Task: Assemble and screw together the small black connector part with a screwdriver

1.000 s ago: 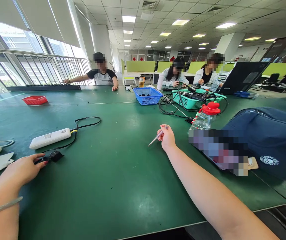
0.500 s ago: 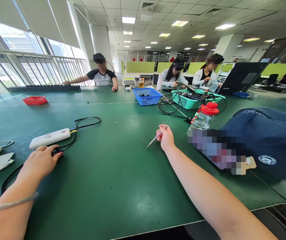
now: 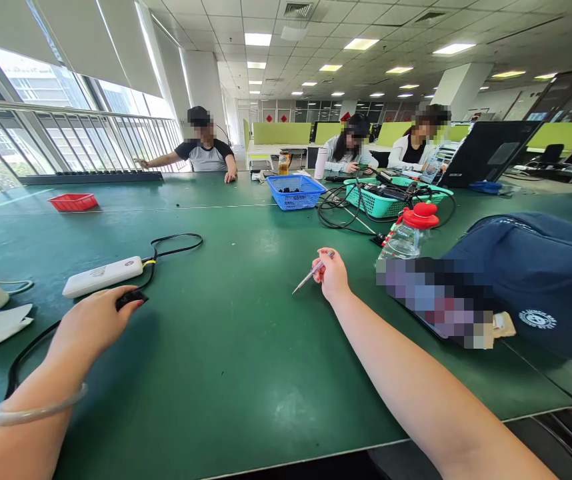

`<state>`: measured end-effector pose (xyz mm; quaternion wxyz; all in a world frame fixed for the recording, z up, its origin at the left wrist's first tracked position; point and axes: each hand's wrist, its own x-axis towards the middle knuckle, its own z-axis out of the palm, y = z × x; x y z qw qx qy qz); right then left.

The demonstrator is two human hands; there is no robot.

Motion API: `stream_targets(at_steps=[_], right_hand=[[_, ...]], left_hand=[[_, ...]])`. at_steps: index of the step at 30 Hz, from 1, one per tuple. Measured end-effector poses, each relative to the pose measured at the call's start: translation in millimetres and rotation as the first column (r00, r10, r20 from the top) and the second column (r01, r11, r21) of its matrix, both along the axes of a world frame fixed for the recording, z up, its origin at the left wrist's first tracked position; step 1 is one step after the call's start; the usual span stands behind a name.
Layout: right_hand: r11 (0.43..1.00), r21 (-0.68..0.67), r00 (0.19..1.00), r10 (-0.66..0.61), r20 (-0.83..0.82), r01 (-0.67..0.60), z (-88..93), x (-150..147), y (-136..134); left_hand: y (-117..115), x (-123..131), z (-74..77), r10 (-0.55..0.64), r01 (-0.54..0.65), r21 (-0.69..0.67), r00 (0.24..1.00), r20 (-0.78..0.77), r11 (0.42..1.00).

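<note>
Closed round a small black object [image 3: 133, 298], my left hand [image 3: 91, 320] is at the left of the green table [image 3: 246, 373], just below a white power bank or similar white block [image 3: 103, 277]. The black object's details are too small to make out. A black cable [image 3: 31, 350] runs behind my left wrist, and another black cable [image 3: 179, 244] loops beyond the white block. My right hand [image 3: 332, 273] pinches a slim screwdriver [image 3: 307, 280] near the middle of the table, its tip pointing down and left.
A red tray [image 3: 73, 202], a blue basket [image 3: 296, 193] and a green basket [image 3: 379, 203] with cables stand farther back. On the right are a red-capped bottle [image 3: 406, 237] and a dark blue bag [image 3: 541, 280]. Three people sit across the table.
My left hand has moved right with the black object, which now shows more. My right hand and the screwdriver have hardly moved. The far left person's outstretched hand has lifted slightly.
</note>
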<state>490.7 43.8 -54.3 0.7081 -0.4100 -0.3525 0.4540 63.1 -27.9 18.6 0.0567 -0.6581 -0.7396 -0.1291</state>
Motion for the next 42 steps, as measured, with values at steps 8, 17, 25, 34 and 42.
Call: stream_targets(at_steps=[8,17,25,34,42], right_hand=[[0.998,-0.021,0.999,0.051,0.011,-0.051,4.0,-4,-8],[0.994,0.087,0.998,0.059,0.000,-0.059,17.6,-2,-20],[0.970,0.211,0.966,0.062,0.250,-0.117,33.2,-37,-50],[0.918,0.336,0.879,0.028,0.476,-0.211,32.4,-53,-70],[0.941,0.302,0.882,-0.008,0.472,-0.153,28.7,-49,-63]], left_hand=[[-20,155,11.3,-0.553,0.561,-0.113,0.828,0.097,0.820],[10,207,-33.6,-0.575,0.596,-0.114,0.800,0.170,0.795],[21,192,-50.3,-0.535,0.628,-0.034,0.690,0.488,0.778],[22,194,-51.1,-0.573,0.641,0.002,0.683,0.453,0.767],[22,193,-51.5,-0.567,0.639,0.002,0.682,0.462,0.769]])
